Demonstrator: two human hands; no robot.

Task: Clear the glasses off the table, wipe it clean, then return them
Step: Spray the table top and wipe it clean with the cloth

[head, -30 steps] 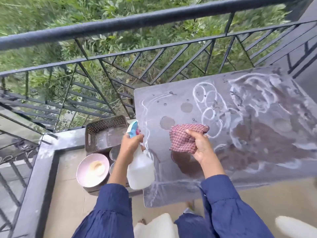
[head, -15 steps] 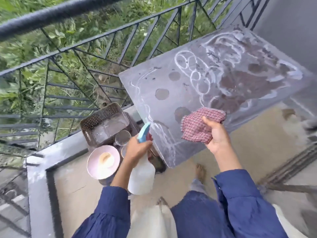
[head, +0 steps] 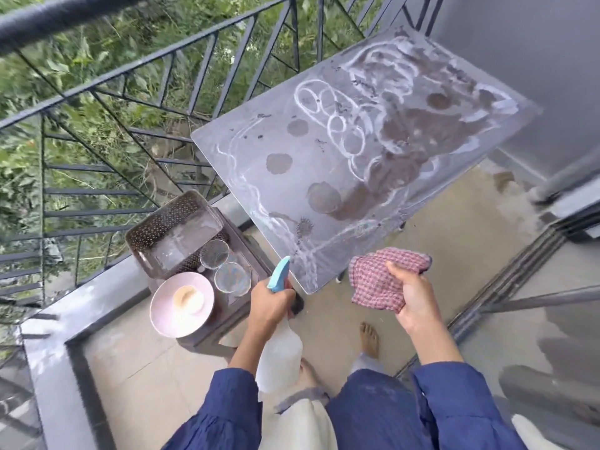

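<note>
The left hand [head: 269,306] grips a translucent white spray bottle [head: 280,355]; the right hand [head: 414,298] clutches a crumpled red-checked cloth [head: 373,280] (near the smeared grey worktop [head: 324,164]). Two clear glasses [head: 232,279] stand on a brown side stool [head: 250,254].

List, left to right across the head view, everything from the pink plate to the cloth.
pink plate → two glasses → spray bottle, gripped by the left hand → checked cloth, gripped by the right hand
</note>
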